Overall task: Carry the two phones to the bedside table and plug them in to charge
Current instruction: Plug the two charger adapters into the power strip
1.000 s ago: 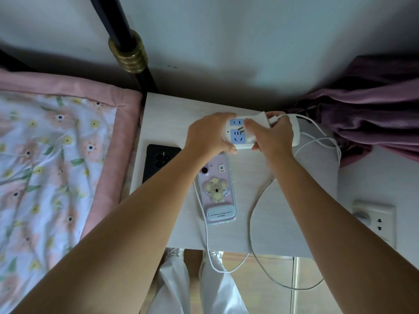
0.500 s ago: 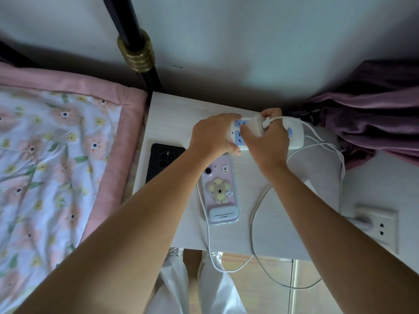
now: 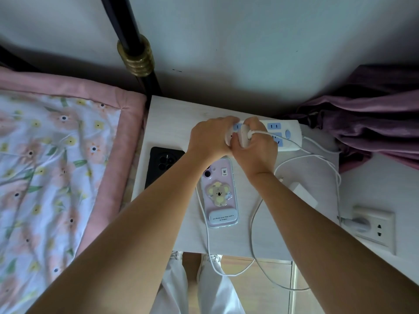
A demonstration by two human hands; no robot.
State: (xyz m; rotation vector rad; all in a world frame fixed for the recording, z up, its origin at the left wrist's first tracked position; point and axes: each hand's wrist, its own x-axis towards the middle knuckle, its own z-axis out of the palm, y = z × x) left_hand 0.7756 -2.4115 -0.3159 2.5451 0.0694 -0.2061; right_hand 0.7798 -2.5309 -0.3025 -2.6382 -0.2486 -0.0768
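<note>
A person stands over a pale bedside table (image 3: 172, 123), seen from above. Over the last second the white power strip (image 3: 288, 137) has gone from being lifted and tilted in both hands to lying flat along the table's far edge, and a white charger plug (image 3: 244, 138) that was held beside it now sits against the strip's left-hand sockets. That suggests one charger is being pushed home, though whether it is fully seated cannot be told.

The left hand (image 3: 210, 138) is closed over the strip's left end, steadying it, palm down with the forearm reaching in from the near left. The right hand (image 3: 257, 150) is curled around the charger plug, fingers pinching it, wrist bent slightly, forearm coming in from the near right.

Both phones lie on the table. The lilac phone (image 3: 221, 196), face down with a koala on its case, lies just near of the hands, and a white cable (image 3: 205, 227) runs along its left side. The black phone (image 3: 164, 163) lies to its left, partly hidden by the left forearm, with no cable visibly attached.
</note>
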